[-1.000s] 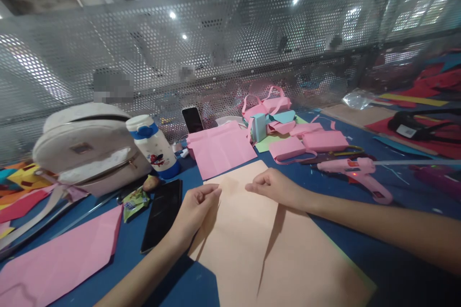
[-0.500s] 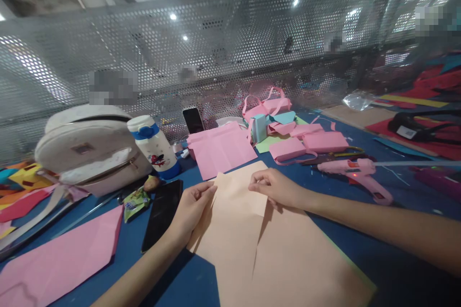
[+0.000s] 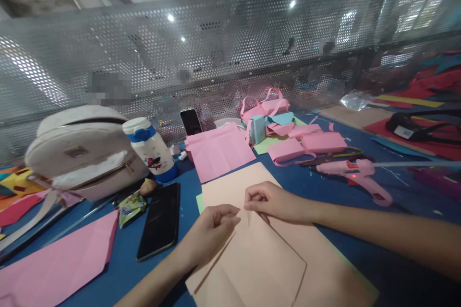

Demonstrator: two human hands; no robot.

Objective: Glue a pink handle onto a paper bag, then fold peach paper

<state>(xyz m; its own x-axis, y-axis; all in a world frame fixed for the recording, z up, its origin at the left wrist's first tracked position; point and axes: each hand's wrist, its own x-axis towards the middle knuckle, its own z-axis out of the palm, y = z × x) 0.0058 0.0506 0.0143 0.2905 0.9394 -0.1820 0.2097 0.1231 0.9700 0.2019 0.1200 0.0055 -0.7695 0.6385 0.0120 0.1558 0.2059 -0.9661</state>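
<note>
Between both hands is a loose peach sheet of paper (image 3: 266, 259), tilted so that one corner points away from me. My left hand (image 3: 212, 230) is closed, thumb and forefinger pinching near that far corner. Just to its right, my right hand (image 3: 270, 201) also pinches the sheet with curled fingers, close to the same corner. Under the sheet lies more peach paper (image 3: 237, 184), flat on the table. A strip of green paper (image 3: 200, 203) peeks out beneath it on the left. Part of the held sheet's left edge is hidden by my left hand.
A black phone (image 3: 159, 223), a snack packet (image 3: 131, 207) and a bottle (image 3: 153, 148) stand or lie left, beside a white backpack (image 3: 82, 148). Pink folded paper (image 3: 223, 148) is ahead. A pink glue gun (image 3: 355, 172) with its light on lies right, near pink paper boxes (image 3: 324, 141).
The loose sheet has turned and come nearer to me. My left hand has moved right and down, close to my right hand, which has shifted slightly downward.
</note>
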